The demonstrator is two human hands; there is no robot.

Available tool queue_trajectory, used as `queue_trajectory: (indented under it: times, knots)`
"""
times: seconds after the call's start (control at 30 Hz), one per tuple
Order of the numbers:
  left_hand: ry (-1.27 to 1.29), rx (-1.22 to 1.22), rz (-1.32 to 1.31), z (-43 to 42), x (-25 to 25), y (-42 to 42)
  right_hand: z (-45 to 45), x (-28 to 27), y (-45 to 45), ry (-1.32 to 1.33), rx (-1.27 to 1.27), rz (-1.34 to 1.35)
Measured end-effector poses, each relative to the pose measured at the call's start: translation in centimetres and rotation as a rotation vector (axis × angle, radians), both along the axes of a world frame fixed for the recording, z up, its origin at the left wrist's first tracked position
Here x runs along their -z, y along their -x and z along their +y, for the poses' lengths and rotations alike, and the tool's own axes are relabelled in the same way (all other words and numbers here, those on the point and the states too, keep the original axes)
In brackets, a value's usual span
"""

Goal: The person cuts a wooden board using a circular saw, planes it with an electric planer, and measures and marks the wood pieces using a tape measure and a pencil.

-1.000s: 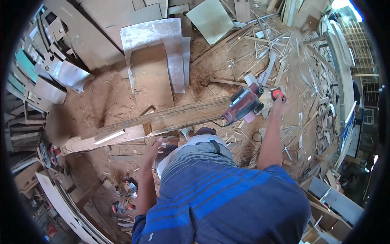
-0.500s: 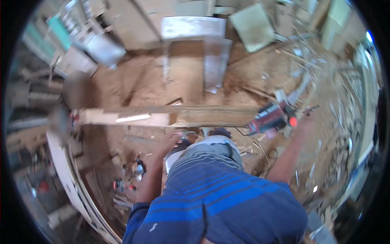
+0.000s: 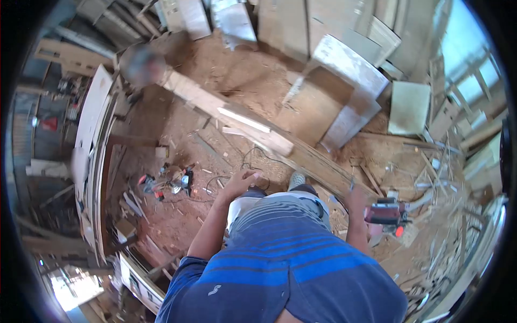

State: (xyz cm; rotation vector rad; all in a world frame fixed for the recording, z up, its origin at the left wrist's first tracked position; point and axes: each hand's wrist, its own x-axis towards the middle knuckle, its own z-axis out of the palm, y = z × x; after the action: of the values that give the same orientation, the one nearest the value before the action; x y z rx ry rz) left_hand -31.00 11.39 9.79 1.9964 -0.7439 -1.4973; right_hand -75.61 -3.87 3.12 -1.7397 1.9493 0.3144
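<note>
A long wooden beam [image 3: 318, 156] runs diagonally in front of my legs, with a pale wood strip [image 3: 245, 119] lying on it. Over the beam's right end is my right hand [image 3: 355, 198], its fingers closed round something small and dark that I cannot make out. Just right of that hand, a red and black power tool [image 3: 385, 213] rests at the beam's end. My left hand [image 3: 243, 182] hangs near my left thigh, fingers loosely spread and holding nothing.
Power tools [image 3: 180, 180] and a cable lie on the sawdust floor at left. Boards [image 3: 89, 140] stand along the left side. A pale square panel [image 3: 409, 107] leans at upper right. Wood scraps [image 3: 447, 188] cover the right floor.
The view has swung left, so the beam now slants. My right hand has left the power tool's side and moved over the beam's end. My left hand stays near my thigh.
</note>
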Motion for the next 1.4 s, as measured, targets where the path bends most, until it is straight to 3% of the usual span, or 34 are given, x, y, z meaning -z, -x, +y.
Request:
queue_trajectory:
  times: [0.1,0.23,0.4,0.5,0.67,0.8,0.9,0.97,1.03,1.07,1.1,1.2,1.23,1.4]
  knots:
    - [0.0,-0.053,0.064,3.3,2.2,-3.4,1.0,-1.7,-2.6,0.019,-0.061,0.037]
    - [0.016,-0.071,0.014,6.5,4.5,-7.0,1.6,-2.5,-5.6,0.083,0.074,0.015]
    - [0.094,-0.079,-0.018,11.7,5.4,-12.1,1.4,2.4,-4.1,0.142,0.182,0.051]
    - [0.056,-0.069,0.048,15.5,5.6,-16.0,0.4,7.4,0.2,0.175,0.109,0.16]
    - [0.043,-0.094,0.108,20.5,10.6,-21.9,1.6,3.8,-3.5,0.229,0.307,0.285]
    - [0.046,-0.134,0.038,20.1,8.9,-24.4,0.9,-0.8,-8.6,0.352,0.368,0.392]
    - [-0.015,-0.169,0.024,18.4,8.7,-26.3,-2.6,0.7,-14.1,0.675,0.136,0.117]
    - [-0.049,-0.193,-0.103,18.1,8.8,-27.1,-4.9,-1.6,-22.2,0.648,0.012,-0.4]
    - [-0.068,-0.186,-0.264,18.6,9.0,-28.3,-5.9,-4.1,-30.7,0.638,-0.266,-0.705]
    - [-0.076,-0.179,-0.341,18.6,8.9,-28.8,-6.0,-5.9,-34.7,0.695,-0.396,-0.707]
    - [-0.122,-0.183,-0.374,17.8,5.7,-28.6,-5.9,-7.2,-37.8,0.753,-0.528,-0.703]
    - [-0.16,-0.292,-0.346,21.4,7.9,-30.8,-5.6,-7.6,-42.2,0.511,-0.569,-0.743]
    - [-0.086,-0.284,-0.429,23.7,10.3,-31.6,-6.0,-7.0,-42.6,0.455,-0.535,-0.751]
    - [-0.272,-0.419,-0.355,26.4,7.4,-30.9,-7.9,-4.3,-45.5,0.345,-0.412,-0.787]
